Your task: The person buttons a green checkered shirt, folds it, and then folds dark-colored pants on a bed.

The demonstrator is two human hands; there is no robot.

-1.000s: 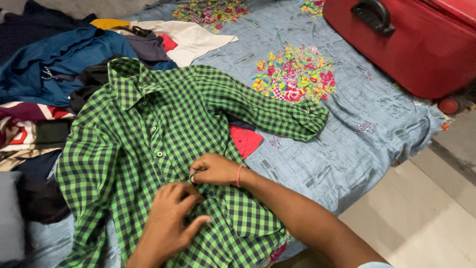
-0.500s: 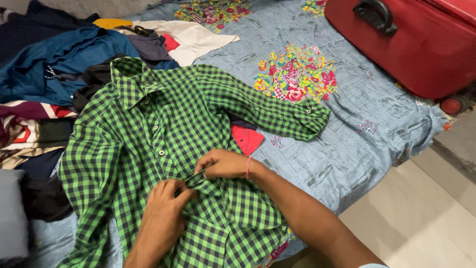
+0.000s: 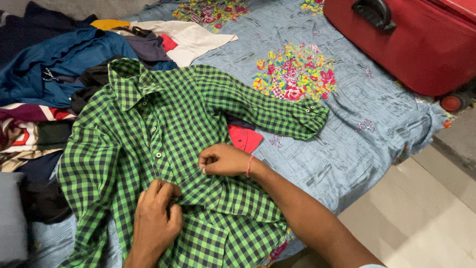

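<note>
Green checked shirt (image 3: 163,149) lies flat, front up. Left hand (image 3: 154,218) and right hand (image 3: 223,160) both pinch its placket, closing buttons.

Left hand (image 3: 156,218) palm-down, fingers curled and pinching. Right hand (image 3: 223,160) closed in a pinch, forearm extended diagonally.

left hand (image 3: 154,218): bare, no ring or watch showing, wrist and forearm uncovered | right hand (image 3: 224,160): bare, thin red-pink thread band around the wrist, forearm uncovered | sleeve (image 3: 373,266): sliver of pale blue fabric at the near right edge of view
</note>
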